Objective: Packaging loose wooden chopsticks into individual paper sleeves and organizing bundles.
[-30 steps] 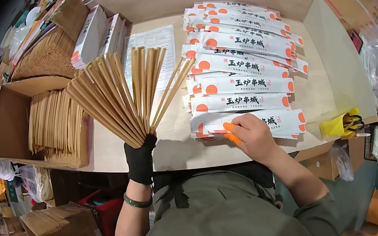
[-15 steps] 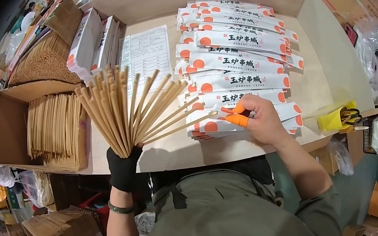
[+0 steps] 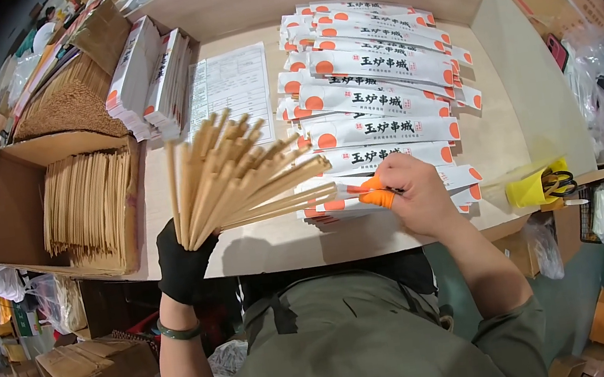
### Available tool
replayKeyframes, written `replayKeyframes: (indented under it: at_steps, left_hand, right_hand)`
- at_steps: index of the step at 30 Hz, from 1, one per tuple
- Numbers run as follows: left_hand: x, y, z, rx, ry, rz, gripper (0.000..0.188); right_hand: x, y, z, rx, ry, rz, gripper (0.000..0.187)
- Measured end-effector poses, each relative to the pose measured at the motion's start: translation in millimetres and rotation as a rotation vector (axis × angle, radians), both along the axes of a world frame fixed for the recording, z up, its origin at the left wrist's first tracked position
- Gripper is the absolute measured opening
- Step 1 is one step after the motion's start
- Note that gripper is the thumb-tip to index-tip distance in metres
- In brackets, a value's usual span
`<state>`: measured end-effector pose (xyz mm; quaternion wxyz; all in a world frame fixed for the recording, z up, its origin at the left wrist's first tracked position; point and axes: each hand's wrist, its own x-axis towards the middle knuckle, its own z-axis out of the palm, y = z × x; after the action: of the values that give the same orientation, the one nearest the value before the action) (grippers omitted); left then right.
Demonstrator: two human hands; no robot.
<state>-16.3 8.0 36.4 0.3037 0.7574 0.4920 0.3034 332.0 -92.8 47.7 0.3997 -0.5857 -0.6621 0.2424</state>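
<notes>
My left hand (image 3: 188, 260), in a black fingerless glove, is closed round the lower ends of a fanned bundle of light wooden chopsticks (image 3: 228, 188). Their tips spread up and to the right. Orange finger covers sit on the thumb and forefinger of my right hand (image 3: 422, 198), which pinches the edge of a white paper chopstick sleeve (image 3: 351, 184). The tips of the lowest chopsticks meet this sleeve's left part; whether they are inside it I cannot tell. Behind, a pile of white sleeves (image 3: 387, 127) with orange dots and black lettering overlaps in rows.
An open cardboard box (image 3: 11, 224) of chopsticks stands left, with another box of sticks (image 3: 62, 95) behind it. Stacks of sleeves (image 3: 133, 77) stand near a printed sheet (image 3: 228, 82). Scissors (image 3: 563, 186) rest in a yellow holder (image 3: 525, 194) at the table's right edge.
My left hand has shifted slightly left and down, and the chopstick bundle has tilted to the right. The right hand stays almost in place, its fingers closer round the sleeve.
</notes>
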Motion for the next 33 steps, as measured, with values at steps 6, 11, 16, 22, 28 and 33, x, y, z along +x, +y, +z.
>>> replayKeyframes:
  at_steps: [6, 11, 16, 22, 28, 33]
  left_hand:
    - [5.0, 5.4, -16.2, -0.467, -0.524, 0.035, 0.02]
    - [129.8, -3.7, -6.6, -0.282, -0.628, 0.004, 0.038]
    - [74.0, -13.0, -16.0, -0.009, -0.381, 0.237, 0.028]
    - [70.0, -8.5, -40.0, -0.115, -0.395, 0.227, 0.029]
    - [43.9, -8.0, -44.1, -0.179, -0.425, 0.386, 0.026]
    - [27.7, -9.1, -33.9, -0.1, -0.248, 0.296, 0.032]
  right_hand:
    - [-43.3, 32.3, 15.3, 0.455, -0.395, 0.063, 0.013]
    - [-50.7, 43.6, 8.1, 0.546, -0.528, -0.006, 0.016]
    - [-36.8, -13.0, -11.4, 0.208, -0.697, 0.234, 0.04]
    - [-32.8, -14.6, -44.7, 0.461, -0.661, 0.146, 0.024]
    - [-37.1, 1.5, -38.7, 0.37, -0.414, 0.07, 0.02]
    - [-30.2, 11.9, -24.2, 0.079, -0.101, -0.077, 0.018]
